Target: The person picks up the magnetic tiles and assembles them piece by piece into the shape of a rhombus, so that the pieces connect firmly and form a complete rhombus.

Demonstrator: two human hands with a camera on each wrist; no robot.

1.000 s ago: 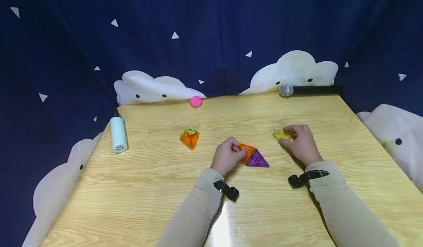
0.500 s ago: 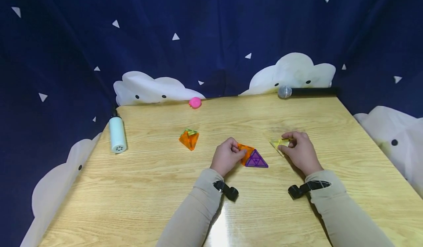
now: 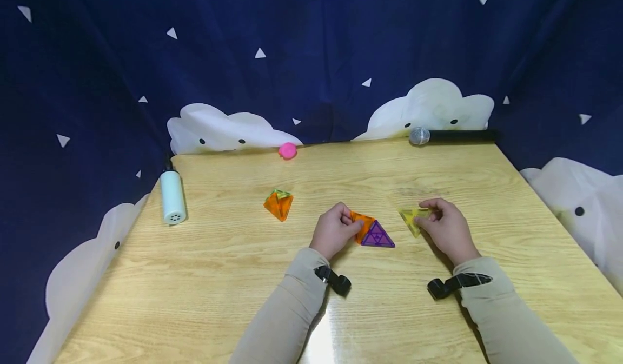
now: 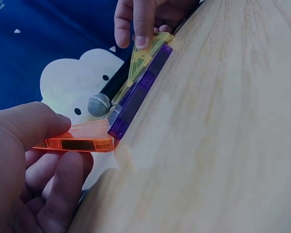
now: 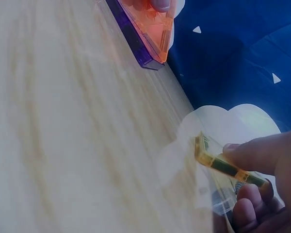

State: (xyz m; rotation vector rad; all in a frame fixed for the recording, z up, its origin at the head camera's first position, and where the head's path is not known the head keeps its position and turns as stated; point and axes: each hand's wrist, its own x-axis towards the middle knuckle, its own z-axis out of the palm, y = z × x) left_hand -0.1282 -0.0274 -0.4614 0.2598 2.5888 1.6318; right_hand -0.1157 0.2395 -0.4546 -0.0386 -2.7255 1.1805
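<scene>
My left hand [image 3: 333, 231] pinches an orange triangular magnetic tile [image 3: 364, 222] between thumb and fingers. In the left wrist view the orange tile is raised at an angle, meeting the edge of a purple triangular magnetic tile [image 4: 140, 92] that lies on the table. To the right, my right hand [image 3: 449, 232] pinches a yellow triangular magnetic tile [image 3: 410, 219] by its edge. In the right wrist view the yellow tile [image 5: 230, 169] is tilted, one corner pointing away from the fingers. A gap separates it from the purple tile in the head view.
An orange and green shape of magnetic tiles [image 3: 279, 205] stands left of my hands on the wooden table [image 3: 219, 283]. A pink round object [image 3: 287, 151] and a microphone [image 3: 438, 136] lie along the back edge. A pale blue cylinder [image 3: 172, 197] lies at the left edge.
My right hand has drawn the yellow tile nearer to me and turned it, so a corner points toward my side. The left hand, orange tile and purple tile have stayed almost still.
</scene>
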